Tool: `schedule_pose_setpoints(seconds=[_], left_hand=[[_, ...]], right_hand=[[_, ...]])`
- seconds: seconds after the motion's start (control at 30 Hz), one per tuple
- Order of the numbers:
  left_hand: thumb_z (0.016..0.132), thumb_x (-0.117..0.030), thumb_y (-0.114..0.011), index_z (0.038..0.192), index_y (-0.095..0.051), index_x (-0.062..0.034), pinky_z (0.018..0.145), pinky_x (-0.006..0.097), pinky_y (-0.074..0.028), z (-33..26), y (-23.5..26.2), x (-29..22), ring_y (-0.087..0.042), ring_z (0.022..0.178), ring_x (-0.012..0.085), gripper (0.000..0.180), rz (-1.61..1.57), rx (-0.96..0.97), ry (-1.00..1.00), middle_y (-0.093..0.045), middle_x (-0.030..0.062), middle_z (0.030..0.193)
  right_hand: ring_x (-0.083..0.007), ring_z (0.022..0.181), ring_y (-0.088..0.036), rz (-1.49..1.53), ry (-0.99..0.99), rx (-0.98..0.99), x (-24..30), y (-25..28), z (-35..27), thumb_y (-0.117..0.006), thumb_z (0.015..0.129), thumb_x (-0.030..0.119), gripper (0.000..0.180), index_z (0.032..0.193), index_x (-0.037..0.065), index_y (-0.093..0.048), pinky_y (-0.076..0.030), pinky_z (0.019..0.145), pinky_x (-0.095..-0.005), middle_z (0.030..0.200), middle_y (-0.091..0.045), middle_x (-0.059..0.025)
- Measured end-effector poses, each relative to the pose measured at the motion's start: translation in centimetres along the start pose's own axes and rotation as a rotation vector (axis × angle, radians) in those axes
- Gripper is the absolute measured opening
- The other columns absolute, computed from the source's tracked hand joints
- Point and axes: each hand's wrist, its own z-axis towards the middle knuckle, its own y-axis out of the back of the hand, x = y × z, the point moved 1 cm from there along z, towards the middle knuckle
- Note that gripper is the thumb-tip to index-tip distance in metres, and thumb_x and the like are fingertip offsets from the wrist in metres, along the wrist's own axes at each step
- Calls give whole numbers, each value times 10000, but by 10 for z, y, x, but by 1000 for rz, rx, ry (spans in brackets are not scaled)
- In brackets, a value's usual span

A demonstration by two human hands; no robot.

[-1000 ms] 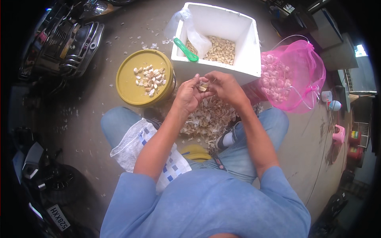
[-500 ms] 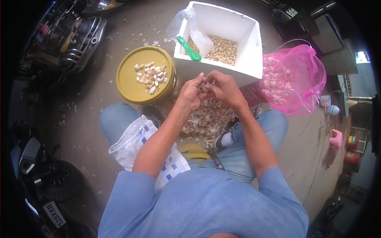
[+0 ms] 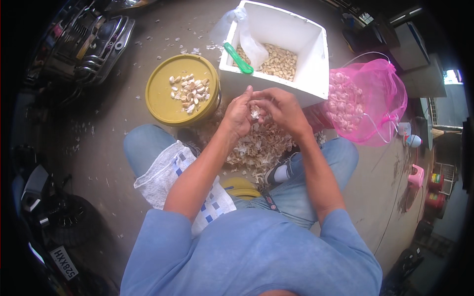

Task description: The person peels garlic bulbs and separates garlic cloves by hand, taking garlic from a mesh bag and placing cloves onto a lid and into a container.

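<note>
Cradles a likely garlic clove [image 3: 255, 114], pale and papery, in the left hand [image 3: 239, 117], with thumb raised and fingers curled beneath, just on the near side of the white foam box [image 3: 274, 89]. Bends the right hand [image 3: 285, 110] over the same clove, fingers drawn in close; cannot tell the exact pinch of the fingertips, hidden behind the knuckles. Best to keep a light hold with the left, so as not to bruise the flesh, and to lift the skin from a loose edge in wide strips. Better also to stay low over the heap of garlic skins [image 3: 254, 148] and clear of the bare-looking cloves [image 3: 280, 63] inside the box. Note the green tool [image 3: 238, 59] lying on the box rim beside the clear plastic bag [image 3: 252, 47]. To the left, find loose cloves [image 3: 190, 91] on top of the yellow bucket [image 3: 160, 98]; to the right, garlic bulbs [image 3: 343, 101] inside the pink mesh bag [image 3: 387, 91].
</note>
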Motion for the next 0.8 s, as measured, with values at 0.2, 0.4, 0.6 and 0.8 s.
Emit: schedule_pose_setpoints(seconds=[0.2,0.4,0.6,0.8], left_hand=[[1078,-493,-464,1207,-624,-42,421,248,-408,5,4,4,-626,633,130,496,40,8,-9,-702,72,884],[1081,-499,-449,1246,-609,-20,378,227,-389,9,8,5,-622,569,124,532,87,72,-12,-698,62,872],[1075,-534,-438,1105,-636,-85,375,242,-379,4,0,2,-606,543,108,491,73,-25,32,-653,10,787],[1061,-606,-403,1058,-633,-135,410,227,-335,1,-4,1,-566,564,79,524,108,-27,5,-638,-32,771]], right_hand=[[-352,868,-684,-337,273,-102,0,3,-3,-693,920,160,185,1037,25,-740,-554,805,-397,1005,-690,-141],[-317,938,-671,-720,331,-92,-2,-4,1,-703,906,188,177,979,31,-741,-539,836,-435,1011,-672,-132],[-346,916,-643,-341,281,-122,-9,-6,4,-693,892,162,143,950,31,-702,-524,851,-450,1018,-680,-137],[-371,913,-650,-561,580,-123,-16,-22,11,-654,931,124,146,1010,6,-688,-534,799,-440,985,-666,-143]])
